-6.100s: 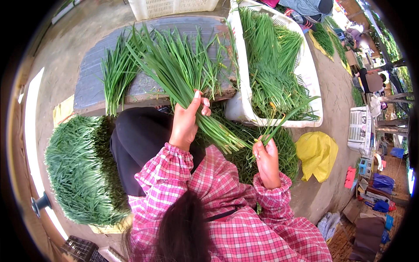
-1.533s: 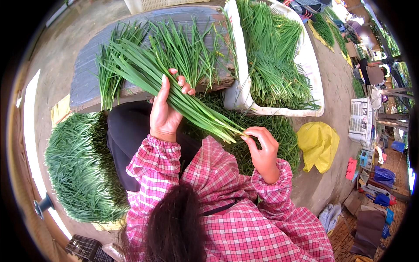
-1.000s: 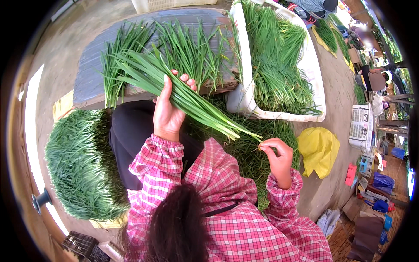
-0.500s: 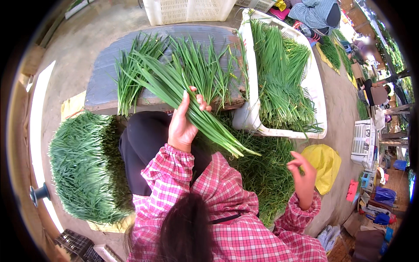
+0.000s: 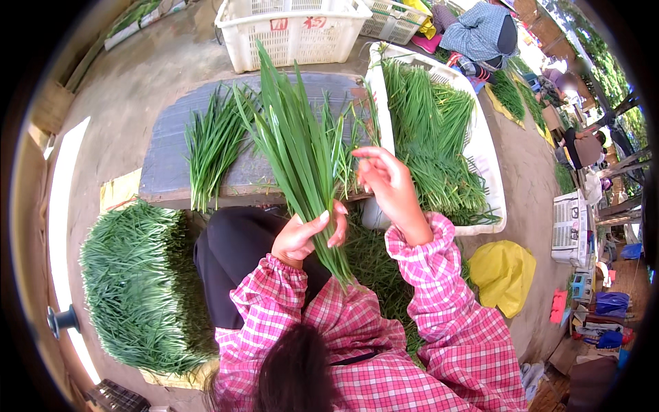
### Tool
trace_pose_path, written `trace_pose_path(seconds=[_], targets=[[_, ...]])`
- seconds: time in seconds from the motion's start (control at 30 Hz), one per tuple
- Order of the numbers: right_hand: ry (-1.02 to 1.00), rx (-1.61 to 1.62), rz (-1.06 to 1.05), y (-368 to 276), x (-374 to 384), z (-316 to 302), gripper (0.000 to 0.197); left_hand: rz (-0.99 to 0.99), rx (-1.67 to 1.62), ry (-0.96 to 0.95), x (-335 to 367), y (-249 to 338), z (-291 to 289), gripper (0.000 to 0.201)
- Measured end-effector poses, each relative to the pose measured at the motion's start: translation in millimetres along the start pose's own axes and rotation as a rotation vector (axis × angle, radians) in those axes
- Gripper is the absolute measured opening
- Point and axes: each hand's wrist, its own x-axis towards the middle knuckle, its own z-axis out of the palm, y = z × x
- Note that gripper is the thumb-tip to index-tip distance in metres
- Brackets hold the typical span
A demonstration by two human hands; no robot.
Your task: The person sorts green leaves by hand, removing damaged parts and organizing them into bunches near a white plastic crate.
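A bunch of long, flat green chives (image 5: 295,151) stands nearly upright over my lap, leaf tips pointing away from me and pale stem ends hanging toward me. My left hand (image 5: 309,233) is closed round its lower part, thumb across the front. Just right of the leaves, my right hand (image 5: 391,185) is raised with fingers loosely bent and apart, and I see nothing held in it. Behind the bunch, a dark grey board (image 5: 168,154) bears a loose pile of chives (image 5: 216,147) on its left, with more leaves partly hidden behind the held bunch.
A white crate (image 5: 494,185) of chives adjoins the board's right side. A thick chive stack (image 5: 130,288) lies at my left; loose greens (image 5: 381,264) lie below the board. A yellow bag (image 5: 504,275) rests right. Another white crate (image 5: 292,34) and a person (image 5: 480,31) are farther off.
The chives have swung from a leftward slant to nearly upright, and my left hand has come lower. My right hand has moved up and left, from beside the yellow bag to beside the leaves.
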Motion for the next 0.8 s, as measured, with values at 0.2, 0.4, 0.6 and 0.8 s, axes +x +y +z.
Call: trace_pose_path(seconds=[0.2, 0.4, 0.6, 0.8], targets=[[-0.153, -0.163, -0.054, -22.9, 32.2, -2.9, 0.01, -0.044, 0.039, -0.034, 0.8, 2.7, 2.5, 0.027], [-0.333, -0.245, -0.034, -38.1, 32.9, -39.6, 0.009, -0.059, 0.01, -0.03, 1.7, 2.1, 0.6, 0.024], [-0.479, -0.946, -0.515, -53.5, 32.1, -43.0, 0.021, -0.122, 0.009, 0.006, 2.0, 1.3, -1.9, 0.024], [-0.352, -0.911, -0.577, -46.2, 29.9, -35.4, 0.024, -0.128, 0.001, 0.018, 4.7, -0.3, -1.0, 0.026]])
